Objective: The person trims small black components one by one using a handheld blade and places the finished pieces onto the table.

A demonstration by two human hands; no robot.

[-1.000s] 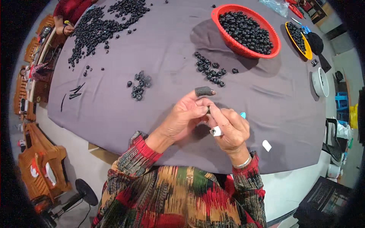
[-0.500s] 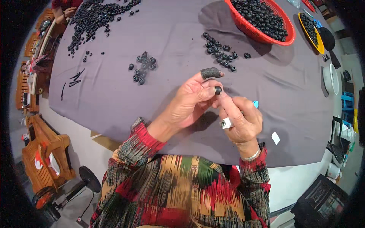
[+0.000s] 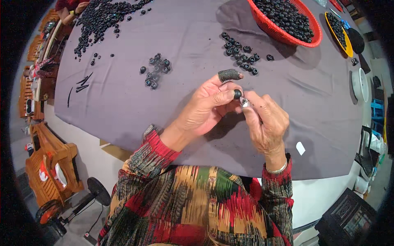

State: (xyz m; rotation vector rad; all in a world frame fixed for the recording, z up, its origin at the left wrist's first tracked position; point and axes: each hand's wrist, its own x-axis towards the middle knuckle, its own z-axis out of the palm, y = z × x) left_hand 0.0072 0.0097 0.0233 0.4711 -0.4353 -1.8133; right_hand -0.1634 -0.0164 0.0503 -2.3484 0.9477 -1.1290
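My left hand (image 3: 204, 102) pinches a small round black piece (image 3: 237, 94) between thumb and fingers. Its raised index finger wears a dark sleeve (image 3: 230, 75). Close against that piece, my right hand (image 3: 269, 123) is closed, its thumb tip covered with a stained white wrap (image 3: 245, 103). Whatever tool its fingers may hold is hidden. Beyond my hands lie two loose groups of similar black pieces with holes: one group (image 3: 154, 69) ahead to the left, the other group (image 3: 242, 55) ahead to the right.
A red basket (image 3: 316, 37) full of black pieces stands at the far right, with a yellow plate (image 3: 349, 48) beyond. A big spread of black pieces (image 3: 98, 24) covers the far left, near another person's arm (image 3: 67, 16). Thin black strips (image 3: 83, 84) and a white scrap (image 3: 300, 148) lie on the grey cloth.
My right thumb has come up to the black piece, where the index fingertip was before. A bit of blue seen behind my right hand is now hidden. My left hand keeps its pinch.
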